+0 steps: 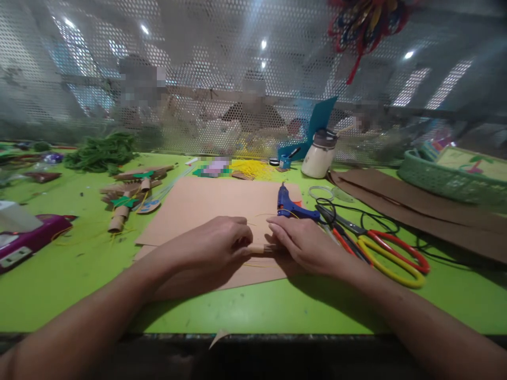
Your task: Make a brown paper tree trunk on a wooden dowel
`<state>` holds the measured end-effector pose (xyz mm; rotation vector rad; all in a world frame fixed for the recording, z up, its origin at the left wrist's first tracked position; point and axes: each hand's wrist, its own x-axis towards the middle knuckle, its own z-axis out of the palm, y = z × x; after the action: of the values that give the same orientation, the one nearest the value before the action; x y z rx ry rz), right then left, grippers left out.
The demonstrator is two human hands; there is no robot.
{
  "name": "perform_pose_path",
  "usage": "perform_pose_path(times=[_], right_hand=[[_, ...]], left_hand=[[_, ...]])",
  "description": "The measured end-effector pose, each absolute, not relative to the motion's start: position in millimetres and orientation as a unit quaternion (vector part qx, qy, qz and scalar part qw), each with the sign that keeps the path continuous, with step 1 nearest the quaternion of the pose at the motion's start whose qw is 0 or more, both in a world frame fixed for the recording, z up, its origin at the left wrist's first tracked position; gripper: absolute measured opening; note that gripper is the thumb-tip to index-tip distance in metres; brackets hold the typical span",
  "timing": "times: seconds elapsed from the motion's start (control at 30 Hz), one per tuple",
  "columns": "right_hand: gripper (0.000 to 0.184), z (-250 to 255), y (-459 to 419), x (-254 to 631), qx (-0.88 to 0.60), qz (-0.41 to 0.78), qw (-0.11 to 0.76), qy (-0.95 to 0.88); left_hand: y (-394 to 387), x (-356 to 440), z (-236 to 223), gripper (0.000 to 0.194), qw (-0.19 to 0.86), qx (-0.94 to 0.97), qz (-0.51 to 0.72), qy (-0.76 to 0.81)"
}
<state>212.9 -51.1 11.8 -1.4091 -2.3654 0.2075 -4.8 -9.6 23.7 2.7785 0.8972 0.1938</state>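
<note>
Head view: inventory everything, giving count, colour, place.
Rolled piece: 1, tan, centre
Cardboard sheets: 2+, tan, centre
Glue gun: 1, blue, centre
Scissors: count unclear, red-yellow handles, right
Cord: some, black, right
Dark sheets: some, brown, right
Basket: 1, green, right
Jar: 1, whitish, back
Bottle: 1, blue, back
Board: 1, teal, back
Strands: pile, yellow, back
Yarn: pile, green, left
Figures: 2, brown-green, left
Power strip: 1, purple, left
Ornament: 1, reddish, top
Screen: 1, grey, back
People: some, blurred, behind screen
Table: 1, green, underneath
Left hand: 1, bare, centre
Right hand: 1, bare, centre
</note>
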Motion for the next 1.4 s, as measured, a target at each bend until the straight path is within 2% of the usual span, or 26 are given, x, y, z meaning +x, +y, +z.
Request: perform_pose_path(times=[0.13, 0.3, 0.43, 0.6, 0.73, 0.87, 0.97, 1.13, 1.3, 1.4], right_hand=[[0.036, 18, -57, 213, -0.497, 0.078, 0.167, -0.848], [0.037, 18, -58, 215, -0.496, 0.084, 0.17, -0.847], [0.04, 16, -55, 220, -0.488, 0.115, 0.2, -0.842], [0.054, 11, -46, 229, -0.478, 0.238, 0.287, -0.795], [0.07, 8, -42, 230, -0.466, 0.335, 0.376, -0.727], [0.071, 6, -37, 232, -0.482, 0.344, 0.506, -0.627], [0.065, 4, -33, 234, -0.488, 0.349, 0.57, -0.561], [0.051, 5, -28, 235, -0.451, 0.321, 0.612, -0.565], [0.065, 11, -21, 237, -0.41, 0.308, 0.647, -0.564], [0.07, 13, -16, 238, -0.386, 0.348, 0.642, -0.564]], left_hand=[[-16, -6, 31, 0.024, 0.061, 0.949, 0.071, 0.301], [-21, -6, 45, 0.017, 0.095, 0.957, 0.04, 0.273], [-13, -17, 55, 0.018, 0.124, 0.952, 0.029, 0.277], [12, -58, 80, 0.019, 0.272, 0.912, 0.049, 0.302], [25, -75, 81, 0.019, 0.404, 0.854, 0.081, 0.318], [29, -70, 65, 0.023, 0.51, 0.726, 0.265, 0.378], [30, -61, 58, 0.022, 0.586, 0.651, 0.316, 0.365], [19, -44, 58, 0.025, 0.662, 0.572, 0.341, 0.343], [8, -31, 55, 0.027, 0.696, 0.562, 0.309, 0.323], [6, -26, 52, 0.029, 0.723, 0.561, 0.283, 0.288]])
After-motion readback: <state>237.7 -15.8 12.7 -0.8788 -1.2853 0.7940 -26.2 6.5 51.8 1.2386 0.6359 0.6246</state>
